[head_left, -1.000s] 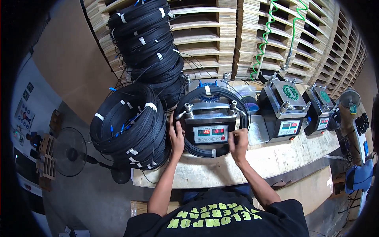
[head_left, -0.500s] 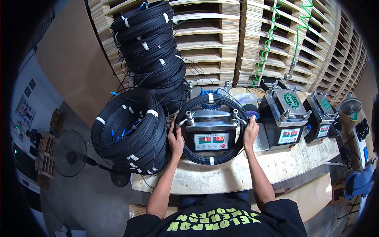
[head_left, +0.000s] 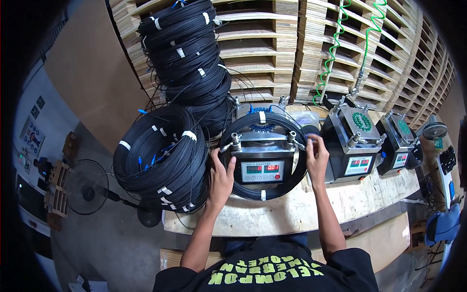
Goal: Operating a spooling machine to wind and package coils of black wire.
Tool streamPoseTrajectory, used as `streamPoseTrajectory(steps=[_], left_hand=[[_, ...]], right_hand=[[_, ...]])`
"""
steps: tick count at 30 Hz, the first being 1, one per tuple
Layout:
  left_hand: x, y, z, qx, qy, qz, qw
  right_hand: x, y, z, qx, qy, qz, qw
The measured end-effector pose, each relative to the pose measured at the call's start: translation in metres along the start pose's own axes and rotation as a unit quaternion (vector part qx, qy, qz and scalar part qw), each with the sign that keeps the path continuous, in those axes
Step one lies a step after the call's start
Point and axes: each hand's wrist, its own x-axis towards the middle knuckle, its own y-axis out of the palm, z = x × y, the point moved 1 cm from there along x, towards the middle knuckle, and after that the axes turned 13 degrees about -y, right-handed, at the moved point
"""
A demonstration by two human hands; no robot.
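Observation:
A coil of black cable [head_left: 297, 181], tied with white tape, stands around the front of a black and silver bench machine [head_left: 262, 171] with a lit red display. My left hand [head_left: 222, 182] is beside the coil's left side, thumb and fingers apart, close to the left clamp [head_left: 236, 141]. At the coil's right side is my right hand [head_left: 317, 158], its fingers bent toward the thumb near the right clamp [head_left: 291, 139]. What lies between those fingertips is hard to make out. Blue connectors [head_left: 261, 111] sit in the machine's top, partly hidden by the coil.
More black cable coils [head_left: 160, 165] are stacked on the left, with a taller stack [head_left: 187, 63] behind. Two similar machines [head_left: 351, 136] with green-studded tops stand on the right of the wooden table [head_left: 292, 214]. Stacked pallets [head_left: 253, 53] rise behind. A fan [head_left: 87, 190] stands at left.
My hands have loosened from the coil's sides; the left now has its fingers spread, and the right has its fingers bent near the clamp. The machine's display readings have dropped.

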Motion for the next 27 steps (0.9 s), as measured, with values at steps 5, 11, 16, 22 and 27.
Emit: streamPoseTrajectory(steps=[5,11,16,22,27], left_hand=[[0.032,0.017,0.015,-0.092,0.004,-0.039,0.995],[0.034,0.025,0.012,-0.052,0.042,-0.101,0.993],[0.035,0.011,0.014,-0.069,0.093,-0.077,0.990],[-0.010,-0.016,-0.037,0.211,0.065,-0.022,0.975],[0.010,-0.045,-0.117,0.215,-0.026,0.050,0.975]], right_hand=[[0.005,0.006,0.023,0.028,0.040,0.108,0.993],[0.001,0.005,0.014,0.042,0.040,0.076,0.995],[-0.001,0.009,0.016,0.052,0.023,0.057,0.997],[0.007,0.002,0.018,0.043,0.053,0.100,0.993],[0.026,-0.001,-0.020,0.007,0.000,0.003,1.000]])
